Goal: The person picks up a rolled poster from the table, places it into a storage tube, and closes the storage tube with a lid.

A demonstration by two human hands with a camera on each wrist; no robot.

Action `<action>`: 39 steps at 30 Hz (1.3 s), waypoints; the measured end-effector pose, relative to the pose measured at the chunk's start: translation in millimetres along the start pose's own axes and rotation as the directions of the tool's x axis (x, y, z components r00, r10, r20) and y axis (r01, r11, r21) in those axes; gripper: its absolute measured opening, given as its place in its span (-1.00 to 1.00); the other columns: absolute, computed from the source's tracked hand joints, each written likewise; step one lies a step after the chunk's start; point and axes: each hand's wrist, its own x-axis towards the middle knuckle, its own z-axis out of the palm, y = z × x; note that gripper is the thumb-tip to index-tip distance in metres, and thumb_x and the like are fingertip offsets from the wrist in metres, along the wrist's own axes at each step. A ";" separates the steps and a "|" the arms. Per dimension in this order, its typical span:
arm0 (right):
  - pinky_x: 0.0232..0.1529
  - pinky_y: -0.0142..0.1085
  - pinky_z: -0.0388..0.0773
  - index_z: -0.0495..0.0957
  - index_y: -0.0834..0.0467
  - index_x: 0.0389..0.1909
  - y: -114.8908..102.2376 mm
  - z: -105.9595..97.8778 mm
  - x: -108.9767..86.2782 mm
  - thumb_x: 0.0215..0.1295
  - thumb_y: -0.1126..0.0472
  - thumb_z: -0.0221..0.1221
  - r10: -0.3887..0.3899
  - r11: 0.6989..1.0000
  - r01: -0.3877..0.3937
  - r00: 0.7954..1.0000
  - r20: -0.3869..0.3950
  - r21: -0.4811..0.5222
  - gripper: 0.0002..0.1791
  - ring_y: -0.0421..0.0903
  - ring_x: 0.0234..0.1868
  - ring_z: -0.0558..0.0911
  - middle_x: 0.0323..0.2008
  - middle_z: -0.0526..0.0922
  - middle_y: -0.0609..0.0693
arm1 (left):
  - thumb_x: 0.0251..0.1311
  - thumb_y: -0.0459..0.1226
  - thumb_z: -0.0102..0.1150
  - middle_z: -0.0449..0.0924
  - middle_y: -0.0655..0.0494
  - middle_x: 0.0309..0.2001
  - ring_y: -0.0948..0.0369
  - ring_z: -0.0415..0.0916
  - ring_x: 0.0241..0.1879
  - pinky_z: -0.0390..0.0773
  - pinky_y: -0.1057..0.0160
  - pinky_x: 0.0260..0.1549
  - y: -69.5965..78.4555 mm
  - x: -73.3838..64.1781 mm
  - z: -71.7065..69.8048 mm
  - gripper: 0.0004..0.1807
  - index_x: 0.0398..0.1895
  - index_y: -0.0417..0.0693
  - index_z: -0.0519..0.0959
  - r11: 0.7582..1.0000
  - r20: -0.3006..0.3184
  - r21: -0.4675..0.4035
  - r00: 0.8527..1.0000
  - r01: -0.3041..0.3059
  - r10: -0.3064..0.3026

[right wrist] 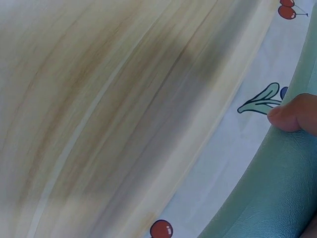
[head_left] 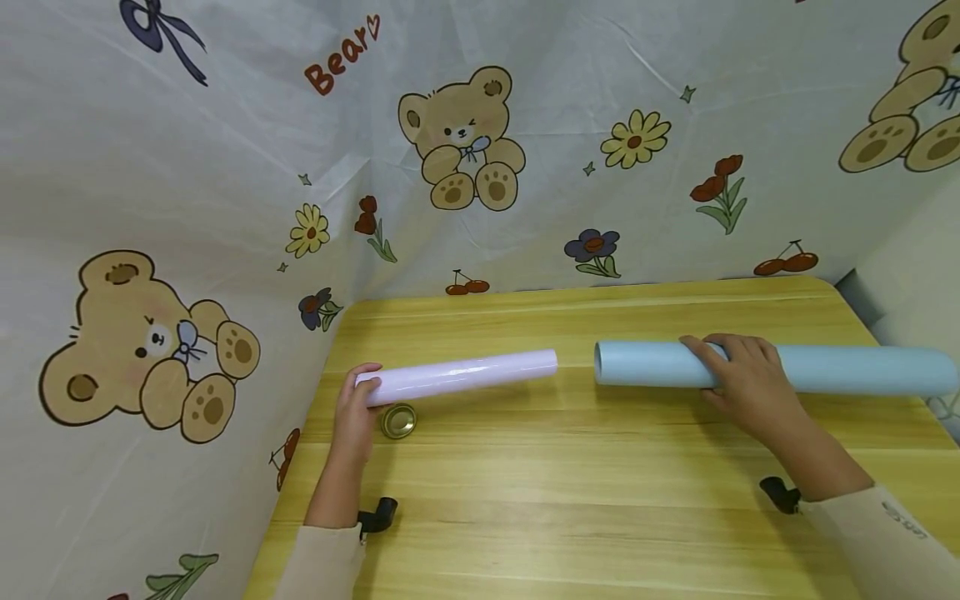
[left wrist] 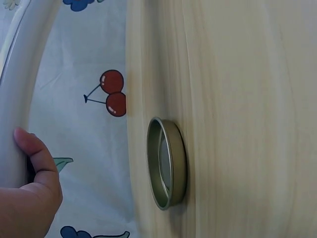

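In the head view my left hand (head_left: pixel 356 414) grips the left end of a thin, glossy pale-lilac roll (head_left: pixel 465 375), its thumb on the near side. My right hand (head_left: pixel 750 383) holds a thicker light-blue tube (head_left: pixel 847 369) from above, fingers and thumb around it. The tube's hollow left end faces the lilac roll, with a small gap between them. Just below the left hand lies a round gold tin lid (head_left: pixel 399 421), rim up. The left wrist view shows the same lid (left wrist: pixel 167 163) on the wood. In the right wrist view my thumb (right wrist: pixel 294 114) presses the blue tube (right wrist: pixel 267 183).
Both rolls are over a light wooden table (head_left: pixel 525 492). A white cloth (head_left: pixel 540 150) with bears, flowers and cherries hangs along the back and left. Black wrist straps (head_left: pixel 378 515) show at both sleeves. The blue tube reaches past the table's right edge.
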 end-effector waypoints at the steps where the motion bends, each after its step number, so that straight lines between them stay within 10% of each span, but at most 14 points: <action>1: 0.23 0.35 0.17 0.28 -0.01 0.43 -0.8 0.0 0.4 -0.24 0.28 0.62 0.000 1.000 0.000 1.000 0.002 0.001 0.11 0.40 0.15 0.41 0.15 0.43 0.32 | 0.47 -0.29 -0.15 0.19 -0.06 0.27 0.03 0.25 0.12 0.50 0.24 0.01 -0.1 -0.3 0.9 -0.74 0.12 -0.02 0.45 1.000 0.008 -0.014 1.000 0.000 0.000; 39: 0.20 0.29 0.25 0.37 -0.01 0.39 -34.0 -6.1 3.4 -0.31 0.28 0.65 -0.080 0.996 0.082 0.995 -0.059 0.029 0.09 0.34 0.14 0.46 0.12 0.49 0.28 | 0.42 -0.30 -0.13 0.24 -0.07 0.22 0.01 0.29 0.06 0.47 0.02 -0.02 2.2 -18.2 29.9 -0.71 0.13 -0.06 0.45 1.000 0.098 -0.031 0.995 -0.001 0.004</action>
